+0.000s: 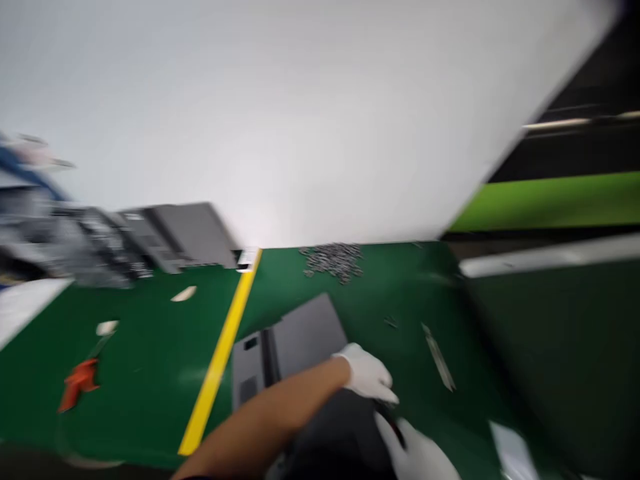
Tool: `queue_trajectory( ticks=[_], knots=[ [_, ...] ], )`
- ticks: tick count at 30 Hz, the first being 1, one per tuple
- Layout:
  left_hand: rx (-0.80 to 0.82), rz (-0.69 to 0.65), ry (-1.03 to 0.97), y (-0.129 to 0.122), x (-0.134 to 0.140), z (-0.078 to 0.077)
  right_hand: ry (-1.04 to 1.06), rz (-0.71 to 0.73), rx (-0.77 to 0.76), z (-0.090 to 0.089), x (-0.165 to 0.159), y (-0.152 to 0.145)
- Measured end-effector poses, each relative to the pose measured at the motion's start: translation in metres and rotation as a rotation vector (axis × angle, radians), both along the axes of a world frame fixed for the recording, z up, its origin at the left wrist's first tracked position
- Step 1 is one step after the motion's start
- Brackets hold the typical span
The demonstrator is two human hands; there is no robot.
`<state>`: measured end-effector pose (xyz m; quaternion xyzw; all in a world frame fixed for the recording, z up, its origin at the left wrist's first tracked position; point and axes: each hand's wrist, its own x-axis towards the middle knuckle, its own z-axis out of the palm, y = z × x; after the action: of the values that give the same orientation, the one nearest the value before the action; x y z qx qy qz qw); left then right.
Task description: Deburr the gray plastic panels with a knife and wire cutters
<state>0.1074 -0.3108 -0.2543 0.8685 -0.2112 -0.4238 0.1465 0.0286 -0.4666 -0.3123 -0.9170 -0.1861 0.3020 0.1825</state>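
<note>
My left hand (367, 373), in a white glove, reaches across the dark grey panel part (310, 333) lying on the green mat. Its fingers are pressed together at the right edge of a black part (345, 433); what lies between them is too blurred to name. Close by, at the bottom of the view, my right hand (420, 450), also white-gloved, is closed around something dark with a bit of red, mostly hidden. The grey panel has a small rectangular cutout and a dark groove across it. My left forearm covers part of it.
A pile of small metal pieces (335, 260) sits by the white wall. Tweezers (439, 357) lie to the right. Left of the yellow stripe (220, 353) are an orange-handled tool (77, 383) and several upright grey panels (193, 230). A dark raised surface (555, 347) borders the right.
</note>
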Motion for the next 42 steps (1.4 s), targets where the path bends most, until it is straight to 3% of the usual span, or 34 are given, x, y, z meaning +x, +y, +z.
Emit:
queue_trajectory(
  ticks=[2,5,18,25,28,31,36,39,42],
  knots=[
    [-0.045,-0.032,-0.035,0.005,0.003,-0.004,-0.036,-0.161,-0.048,0.01,-0.02,-0.021],
    [-0.099,-0.032,-0.04,0.009,0.016,-0.017,-0.084,-0.222,-0.078,0.013,-0.021,-0.022],
    [-0.104,0.016,0.083,0.003,0.031,-0.033,-0.042,-0.17,-0.169,0.003,-0.008,-0.027],
    [-0.08,0.157,0.011,0.005,0.034,-0.073,0.138,-0.466,-0.026,-0.01,-0.011,-0.053],
    [-0.058,0.264,-0.067,0.008,0.041,-0.08,0.191,-0.555,0.026,-0.022,-0.018,-0.062],
    [-0.057,0.451,-0.202,0.033,0.064,-0.07,0.224,-0.603,0.033,-0.038,-0.023,-0.067],
    [0.132,0.895,-0.42,0.119,0.112,-0.044,0.258,-0.582,0.039,-0.056,-0.02,-0.067],
    [0.249,1.033,-0.391,0.156,0.118,-0.047,0.23,-0.577,0.049,-0.066,-0.015,-0.067],
    [0.31,1.064,-0.306,0.165,0.107,-0.064,0.228,-0.553,0.025,-0.076,-0.007,-0.067]
  ],
)
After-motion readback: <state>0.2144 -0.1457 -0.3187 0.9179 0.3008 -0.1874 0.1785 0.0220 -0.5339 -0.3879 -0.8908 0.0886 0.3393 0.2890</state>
